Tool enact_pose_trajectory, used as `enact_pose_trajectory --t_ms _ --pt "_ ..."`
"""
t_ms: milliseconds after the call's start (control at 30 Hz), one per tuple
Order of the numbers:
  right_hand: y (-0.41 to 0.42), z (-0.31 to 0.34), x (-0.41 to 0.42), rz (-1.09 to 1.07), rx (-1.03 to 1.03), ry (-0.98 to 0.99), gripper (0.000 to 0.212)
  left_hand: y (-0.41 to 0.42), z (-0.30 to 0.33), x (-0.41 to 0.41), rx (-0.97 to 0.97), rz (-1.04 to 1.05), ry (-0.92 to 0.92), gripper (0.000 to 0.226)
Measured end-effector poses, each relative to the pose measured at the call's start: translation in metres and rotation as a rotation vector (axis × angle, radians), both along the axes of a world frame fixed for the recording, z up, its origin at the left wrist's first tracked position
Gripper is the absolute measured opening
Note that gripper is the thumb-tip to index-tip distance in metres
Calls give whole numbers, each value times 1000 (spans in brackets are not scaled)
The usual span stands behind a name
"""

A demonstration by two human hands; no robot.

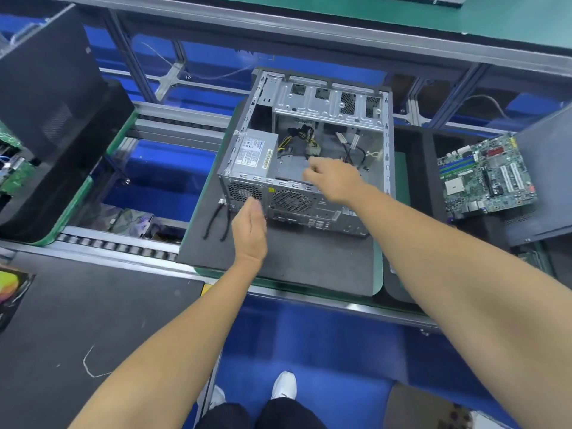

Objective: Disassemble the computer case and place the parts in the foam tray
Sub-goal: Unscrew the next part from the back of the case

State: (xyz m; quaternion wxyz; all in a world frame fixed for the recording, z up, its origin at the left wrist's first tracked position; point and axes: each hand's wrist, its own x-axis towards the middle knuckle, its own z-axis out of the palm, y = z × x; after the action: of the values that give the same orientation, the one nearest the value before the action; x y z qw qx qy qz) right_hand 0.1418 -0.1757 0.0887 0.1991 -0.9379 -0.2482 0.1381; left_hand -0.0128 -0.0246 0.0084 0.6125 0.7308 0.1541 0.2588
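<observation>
With the computer case [309, 156] open on the desk's foam pad, the flat-open left hand [250, 233] should brace its rear while the right hand [332, 178], fingers curled on nothing visible, frees the cables [305, 144].

Black-handled pliers [216, 219] on dark mat [309, 261], roller conveyor [117, 246] at left, 2 white shoes [284, 386] on blue floor [325, 342]

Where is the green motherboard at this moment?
In the head view, the green motherboard lies at the right, in the black foam tray beside the open grey metal computer case, against a dark panel.
</observation>
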Motion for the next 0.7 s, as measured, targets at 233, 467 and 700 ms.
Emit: enact_pose_trajectory --t_ms 233,467,700 --pt "-3 3 -4 283 -295 -294 36 8 -39 -11 245 -95 180 13" --pt "-4 -2 -8 220 -245 -294 38 20 -49 -32 173 -196 243 27" --pt "-2 -6 -7 200 -279 -325 40 25 -61 -30 -52 -304 403 33"
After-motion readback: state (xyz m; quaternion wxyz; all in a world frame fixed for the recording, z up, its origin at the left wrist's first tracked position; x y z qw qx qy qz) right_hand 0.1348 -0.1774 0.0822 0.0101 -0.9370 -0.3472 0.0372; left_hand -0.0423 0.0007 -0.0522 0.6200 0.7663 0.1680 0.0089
